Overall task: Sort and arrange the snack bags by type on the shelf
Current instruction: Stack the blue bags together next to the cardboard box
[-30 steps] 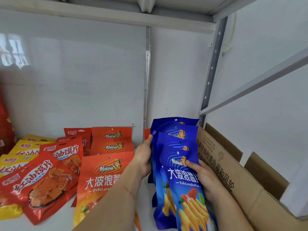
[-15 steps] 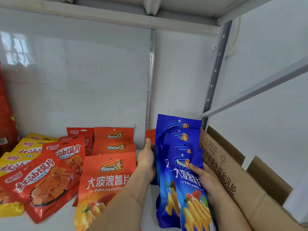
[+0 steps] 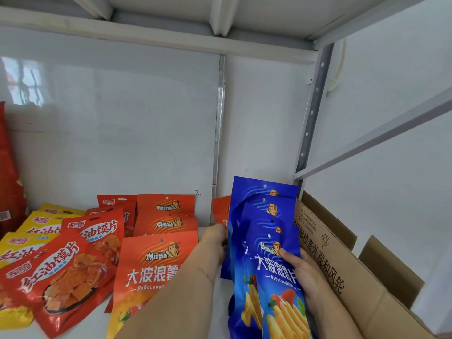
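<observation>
A stack of several blue snack bags (image 3: 265,231) stands leaning on the shelf at the right, next to a cardboard box. My right hand (image 3: 299,270) grips the front blue bag, thumb across its face. My left hand (image 3: 215,238) presses against the stack's left edge, fingers hidden behind the bags. Orange bags (image 3: 156,265) of the same brand lie in a row left of my left arm. One more orange bag (image 3: 221,211) peeks out behind the blue stack. Red bags (image 3: 73,272) and yellow bags (image 3: 39,223) lie overlapped at the far left.
An open cardboard box (image 3: 342,270) fills the right end of the shelf, touching the blue stack. A tall red bag (image 3: 9,177) stands at the far left edge. The white back panel (image 3: 122,133) and a grey upright post (image 3: 310,118) bound the shelf.
Both hands have pushed the blue stack up and back toward the rear panel, standing it straighter. My left hand slid along the stack's left edge.
</observation>
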Demonstrator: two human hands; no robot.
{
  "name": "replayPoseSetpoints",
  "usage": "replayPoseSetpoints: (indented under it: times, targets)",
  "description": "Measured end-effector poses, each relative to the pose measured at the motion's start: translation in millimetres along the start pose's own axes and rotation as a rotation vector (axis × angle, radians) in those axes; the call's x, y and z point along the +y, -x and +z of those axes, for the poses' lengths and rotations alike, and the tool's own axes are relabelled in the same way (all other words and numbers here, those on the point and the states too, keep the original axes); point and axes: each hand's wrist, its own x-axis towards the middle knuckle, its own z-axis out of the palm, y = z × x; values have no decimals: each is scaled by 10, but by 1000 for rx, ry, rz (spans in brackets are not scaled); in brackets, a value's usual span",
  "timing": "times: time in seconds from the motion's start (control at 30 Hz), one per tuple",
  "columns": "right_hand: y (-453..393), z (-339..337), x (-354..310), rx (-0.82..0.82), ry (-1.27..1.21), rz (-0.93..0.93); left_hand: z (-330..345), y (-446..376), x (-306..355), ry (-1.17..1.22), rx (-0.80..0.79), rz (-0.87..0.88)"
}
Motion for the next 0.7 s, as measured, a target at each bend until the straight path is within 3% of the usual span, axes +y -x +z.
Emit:
replayPoseSetpoints:
  times: [0.2, 0.47, 0.7]
  targets:
    - [5, -8, 6, -5, -14, 11, 48, 3, 42, -107, -112, -83]
    - [-36, -7, 26, -11, 1, 11, -113, 31, 305, 57, 0, 149]
    - [-83, 8, -14, 5, 17, 10, -264, 157, 694, -110, 94, 372]
